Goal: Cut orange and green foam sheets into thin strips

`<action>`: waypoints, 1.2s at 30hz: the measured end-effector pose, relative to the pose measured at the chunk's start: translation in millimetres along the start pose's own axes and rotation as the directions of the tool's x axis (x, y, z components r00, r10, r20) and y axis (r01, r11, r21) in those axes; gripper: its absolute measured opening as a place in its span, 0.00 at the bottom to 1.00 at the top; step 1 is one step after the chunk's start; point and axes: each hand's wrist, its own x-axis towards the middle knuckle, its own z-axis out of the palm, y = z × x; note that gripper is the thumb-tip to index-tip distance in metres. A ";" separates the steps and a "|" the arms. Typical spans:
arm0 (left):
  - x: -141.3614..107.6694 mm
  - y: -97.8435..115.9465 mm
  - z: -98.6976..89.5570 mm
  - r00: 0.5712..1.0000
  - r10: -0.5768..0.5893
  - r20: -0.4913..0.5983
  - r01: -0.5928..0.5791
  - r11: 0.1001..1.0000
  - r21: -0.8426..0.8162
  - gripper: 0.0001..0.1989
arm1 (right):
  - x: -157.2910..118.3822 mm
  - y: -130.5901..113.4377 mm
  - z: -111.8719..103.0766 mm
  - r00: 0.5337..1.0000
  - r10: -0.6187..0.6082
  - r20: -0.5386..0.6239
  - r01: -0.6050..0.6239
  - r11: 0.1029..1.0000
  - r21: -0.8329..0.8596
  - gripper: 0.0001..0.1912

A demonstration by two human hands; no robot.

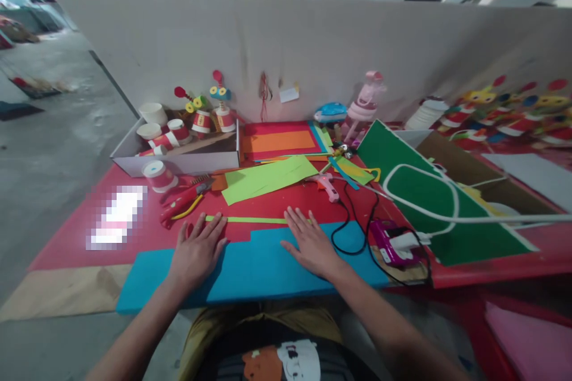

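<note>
A narrow light-green paper strip [254, 220] lies straight across the red table top. My left hand [197, 250] rests on its left end, fingers stretched out and palm down. Over the right end lies my right hand [310, 241], flat with its fingers apart. Both palms sit partly above blue sheets [277, 265] along the near edge. Beyond the strip is a wider light-green paper sheet [270, 178]. A pink glue gun [328, 186] lies past my right hand, and red-handled pliers [181, 205] lie past my left.
A white box [187, 163] with paper cups and cup figures stands at the back left. On the right, a green board [424, 202] leans beside a white cable and a purple box [393, 244]. A pale partition [290, 47] borders the table's back.
</note>
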 end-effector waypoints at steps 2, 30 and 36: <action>-1.5 -2.1 -2.7 1.000 -0.015 0.010 0.015 1.000 0.003 0.26 | -2.1 1.7 -0.3 1.000 0.014 -0.003 -0.014 1.000 -0.009 0.41; 30.8 52.1 16.6 0.984 0.153 -0.097 -0.159 0.985 -0.066 0.36 | 42.2 -49.4 9.6 0.996 0.004 -0.091 0.000 0.999 0.051 0.29; 21.5 27.7 11.3 0.993 0.087 -0.082 -0.091 0.995 -0.042 0.35 | 25.2 -5.7 3.8 0.988 0.117 -0.099 -0.117 0.993 0.006 0.31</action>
